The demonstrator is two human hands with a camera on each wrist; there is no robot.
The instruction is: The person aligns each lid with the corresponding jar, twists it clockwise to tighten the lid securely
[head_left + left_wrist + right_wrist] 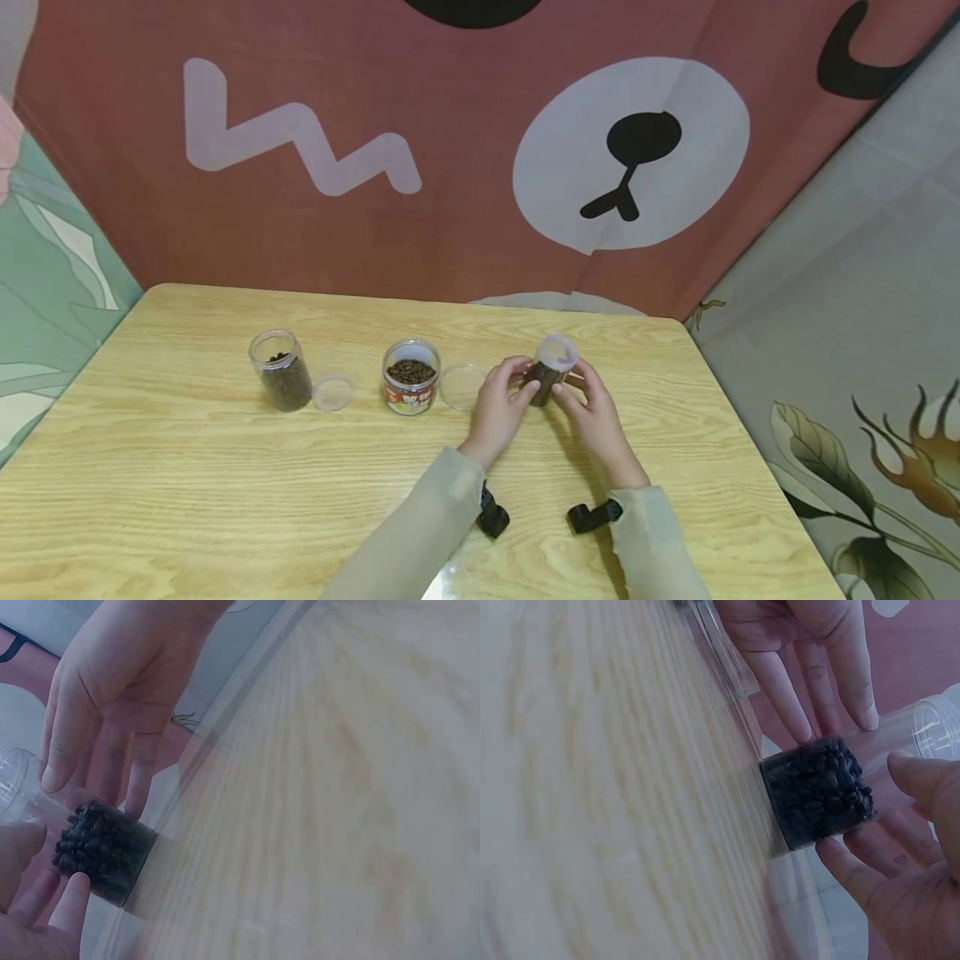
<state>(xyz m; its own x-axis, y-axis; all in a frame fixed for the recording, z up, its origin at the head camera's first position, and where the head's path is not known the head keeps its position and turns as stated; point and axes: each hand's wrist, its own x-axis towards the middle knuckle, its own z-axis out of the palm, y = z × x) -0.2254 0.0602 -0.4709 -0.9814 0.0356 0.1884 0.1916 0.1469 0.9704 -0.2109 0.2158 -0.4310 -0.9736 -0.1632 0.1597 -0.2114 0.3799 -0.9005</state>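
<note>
Wood-grain table [247, 500], red cartoon backdrop [465, 217]

Found on the table [247, 500], from left to right: a left jar [261, 350] with beans [288, 385] in it; a first lid [332, 392] lying just beside it; a middle jar [409, 403] with pellets [412, 372] inside; a second lid [459, 387] between that jar and the left grip [501, 404]. Saw an end jar [880, 780] farthest right, between left grip and right grip [600, 417], with seeds [817, 791] in its lower part. Noted a back curtain [450, 233] behind the table, a side curtain [825, 292] to its right.
</note>
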